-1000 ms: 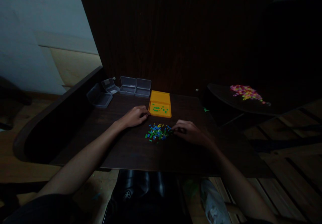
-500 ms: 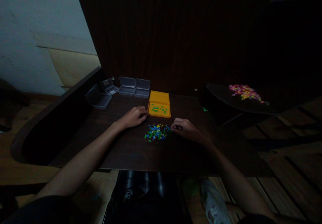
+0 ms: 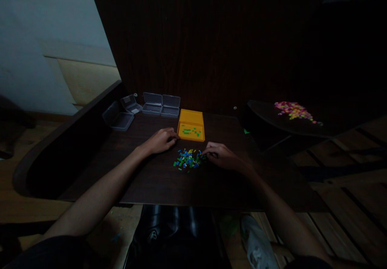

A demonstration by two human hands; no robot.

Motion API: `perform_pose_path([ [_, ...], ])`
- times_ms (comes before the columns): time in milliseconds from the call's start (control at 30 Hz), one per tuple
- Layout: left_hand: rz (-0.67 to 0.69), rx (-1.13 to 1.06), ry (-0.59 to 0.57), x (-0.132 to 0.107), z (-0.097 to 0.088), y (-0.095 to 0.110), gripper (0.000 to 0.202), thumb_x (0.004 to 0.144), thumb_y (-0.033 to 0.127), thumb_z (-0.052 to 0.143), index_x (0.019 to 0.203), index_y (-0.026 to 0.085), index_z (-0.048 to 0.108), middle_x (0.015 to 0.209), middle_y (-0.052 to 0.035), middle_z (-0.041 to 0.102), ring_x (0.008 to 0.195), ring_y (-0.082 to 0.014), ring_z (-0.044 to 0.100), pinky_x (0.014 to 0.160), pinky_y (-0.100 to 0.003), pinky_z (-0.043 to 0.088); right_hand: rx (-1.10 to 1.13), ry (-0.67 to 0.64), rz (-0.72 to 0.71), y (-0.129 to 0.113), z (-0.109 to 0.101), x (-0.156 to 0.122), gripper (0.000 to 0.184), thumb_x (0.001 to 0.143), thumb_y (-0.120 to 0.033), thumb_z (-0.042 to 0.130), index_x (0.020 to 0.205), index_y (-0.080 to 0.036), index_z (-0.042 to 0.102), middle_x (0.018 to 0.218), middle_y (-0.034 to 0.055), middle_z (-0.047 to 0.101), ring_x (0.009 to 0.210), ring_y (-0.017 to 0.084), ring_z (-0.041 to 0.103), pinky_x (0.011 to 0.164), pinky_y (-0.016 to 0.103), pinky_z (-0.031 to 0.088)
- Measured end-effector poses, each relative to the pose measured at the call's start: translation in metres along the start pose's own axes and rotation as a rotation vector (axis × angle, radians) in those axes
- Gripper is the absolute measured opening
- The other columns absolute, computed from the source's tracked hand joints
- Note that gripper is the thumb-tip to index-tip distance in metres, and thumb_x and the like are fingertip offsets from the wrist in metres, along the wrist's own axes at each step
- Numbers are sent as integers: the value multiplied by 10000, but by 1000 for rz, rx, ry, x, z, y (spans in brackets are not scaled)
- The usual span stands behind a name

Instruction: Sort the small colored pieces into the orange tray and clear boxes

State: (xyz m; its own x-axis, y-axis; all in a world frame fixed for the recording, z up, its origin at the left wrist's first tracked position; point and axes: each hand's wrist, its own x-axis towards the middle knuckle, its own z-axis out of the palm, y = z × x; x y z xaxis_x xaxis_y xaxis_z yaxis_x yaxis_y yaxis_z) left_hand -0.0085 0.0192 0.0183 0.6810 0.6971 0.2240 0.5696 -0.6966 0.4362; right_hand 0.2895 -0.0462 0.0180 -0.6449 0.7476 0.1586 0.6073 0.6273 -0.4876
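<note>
At the middle of the dark table (image 3: 169,180), just in front of the person, lies a loose pile of small pieces (image 3: 189,159) in green, blue and yellow. Just beyond it an orange tray (image 3: 191,116) stands open, and a handful of green pieces (image 3: 191,131) lie on its floor, only green as far as the dim light shows. By that look the sorting is at an early stage: a few greens are across, while many greens stay mixed with the other colours in the pile.

The right hand (image 3: 222,156) rests at the pile's right edge, fingertips drawn narrow together and touching the outermost pieces; whether they pinch one I cannot tell. The left hand (image 3: 160,140) lies on the table just beside the tray's near left corner, fingers curled under; nothing shows in them.

Further back on the left sit several clear plastic boxes (image 3: 161,104), lids open. Well apart to the right, a second heap of pink and yellow pieces (image 3: 292,110) lies on a dark side surface (image 3: 272,124).

Against a second ago, the right hand has crept slightly left and up along the pile; the left hand, pile and tray look unchanged.
</note>
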Motion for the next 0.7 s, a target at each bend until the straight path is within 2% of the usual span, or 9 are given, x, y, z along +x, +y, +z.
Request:
perform_pose_path([
  [200, -2, -3, 7, 0, 0, 1, 262, 887, 210, 496, 1018, 166, 719, 926, -76, 648, 841, -189, 628, 808, -301, 493, -22, -4, -7, -1, 1, -4, 229, 816, -110, 554, 955, -189, 718, 885, 48, 646, 761, 147, 591, 699, 265, 460],
  [333, 1, 11, -3, 0, 0, 1, 276, 891, 207, 488, 1039, 156, 715, 934, -81, 642, 843, -189, 627, 803, -301, 489, -34, 5, -21, -3, -1, -8, 198, 821, -155, 596, 988, -181, 699, 884, 47, 638, 734, 141, 579, 674, 259, 445],
  [567, 9, 4, 10, 0, 0, 0, 269, 889, 217, 492, 1015, 157, 722, 922, -81, 643, 836, -190, 620, 805, -303, 490, -111, 15, 24, 0, -2, -10, 244, 778, -295, 722, 994, -191, 674, 913, 51, 646, 814, 173, 600, 704, 273, 440],
  [700, 9, -3, 11, 0, 0, 0, 271, 888, 216, 493, 1019, 157, 723, 921, -82, 644, 842, -193, 623, 807, -305, 493, -122, 1, 25, 2, -1, -11, 240, 797, -303, 713, 1009, -193, 683, 930, 54, 657, 812, 171, 606, 710, 275, 443],
])
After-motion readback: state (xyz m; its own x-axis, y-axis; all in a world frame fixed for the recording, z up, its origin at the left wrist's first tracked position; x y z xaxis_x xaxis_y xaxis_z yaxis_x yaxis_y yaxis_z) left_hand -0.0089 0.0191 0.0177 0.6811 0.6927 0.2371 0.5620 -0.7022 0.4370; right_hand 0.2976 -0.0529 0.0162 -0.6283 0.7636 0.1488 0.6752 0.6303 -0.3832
